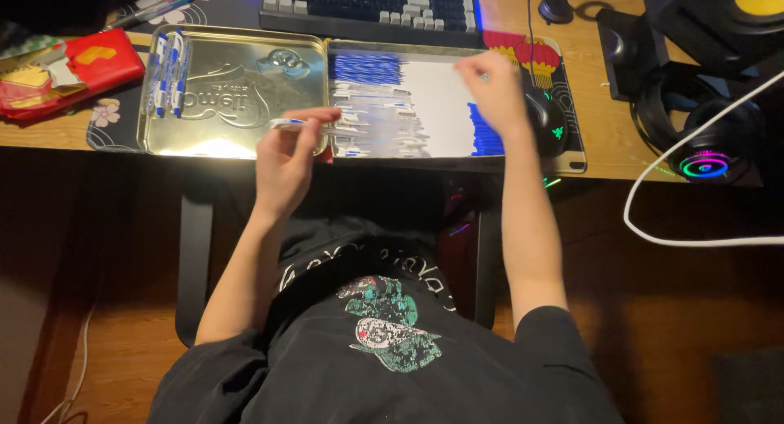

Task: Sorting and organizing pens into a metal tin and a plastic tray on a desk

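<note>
My left hand [286, 150] pinches a white pen barrel [287, 124] near the hinge of an open metal tin. Blurred with motion, my right hand [492, 89] hovers over the tin's right half [441, 106]; whether it holds anything I cannot tell. That half contains white pen barrels [371, 118], blue refills [365, 67] at the top and blue caps [483, 132] on the right. In the left half, the embossed lid [237, 97], several assembled blue-and-white pens [167, 73] lie along the left wall.
A keyboard [371, 8] lies behind the tin. A black mouse [543, 110] rests beside my right hand. Headphones with lit rings [706, 150], a speaker [727, 16] and a white cable [653, 187] are at the right. Red packets [73, 69] lie far left.
</note>
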